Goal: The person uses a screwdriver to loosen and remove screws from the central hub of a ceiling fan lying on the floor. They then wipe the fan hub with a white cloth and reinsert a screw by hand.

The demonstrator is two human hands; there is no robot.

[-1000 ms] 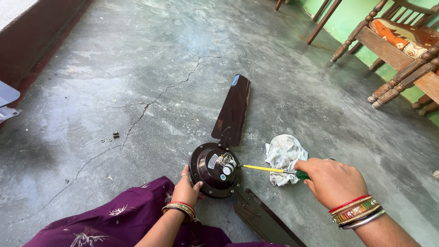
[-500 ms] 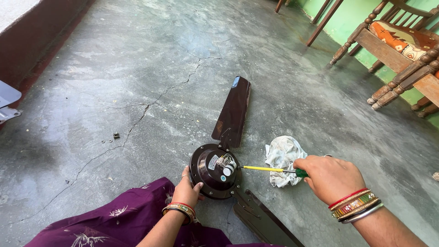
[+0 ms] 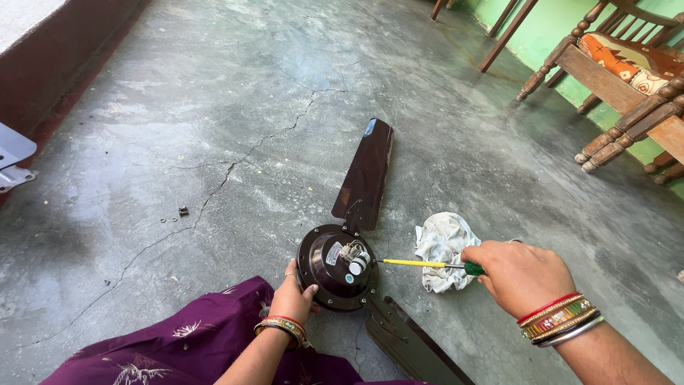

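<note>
A dark brown ceiling fan motor [image 3: 335,267] lies on the grey concrete floor with one blade [image 3: 367,175] pointing away and another blade [image 3: 413,346] pointing toward me. My left hand [image 3: 296,296] grips the motor's near left rim. My right hand [image 3: 520,274] holds a screwdriver [image 3: 420,264] with a yellow shaft and green handle, its tip at the motor's centre hub. A crumpled white cloth [image 3: 442,249] lies just right of the motor, under the screwdriver.
Small screws and washers [image 3: 179,212] lie on the floor at left. Wooden chairs [image 3: 620,78] stand at the upper right beside a green wall. A grey object [image 3: 13,160] sits at the left edge. My purple garment [image 3: 185,349] covers the near floor.
My right hand with the screwdriver has drifted slightly left, toward the motor hub. The left hand stays on the rim.
</note>
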